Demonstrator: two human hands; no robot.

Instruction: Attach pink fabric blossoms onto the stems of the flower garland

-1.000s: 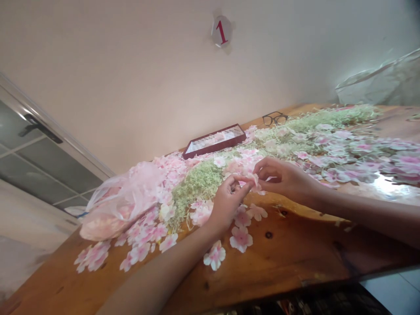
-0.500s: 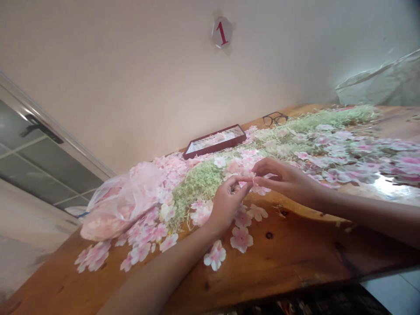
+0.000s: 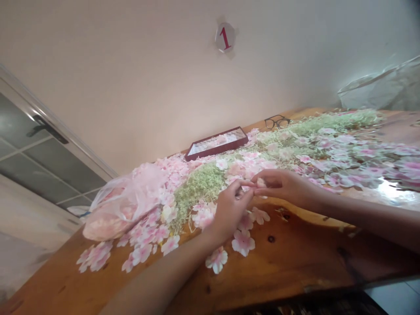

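Observation:
Over the wooden table, my left hand (image 3: pixel 232 209) and my right hand (image 3: pixel 286 187) meet fingertip to fingertip. Between the right thumb and forefinger shows a small pale pink flower piece (image 3: pixel 261 183), mostly covered by the fingers. The left thumb and forefinger are pinched at the same spot; what they grip is too small to make out. Beneath and around both hands lie pink-and-white artificial flowers (image 3: pixel 243 243). Left of my left hand is a heap of thin light-green stems (image 3: pixel 198 183).
At the back stands a dark-red shallow box (image 3: pixel 218 148), near a pair of glasses (image 3: pixel 277 122). A translucent bag of pink petals (image 3: pixel 123 205) rests at the left. More flowers and green stems (image 3: pixel 341 122) spread rightward along the wooden table (image 3: pixel 295 262).
The right fingers have curled closer around the pale piece, which now shows between thumb and forefinger. Both hands stay together. The whole view has shifted slightly.

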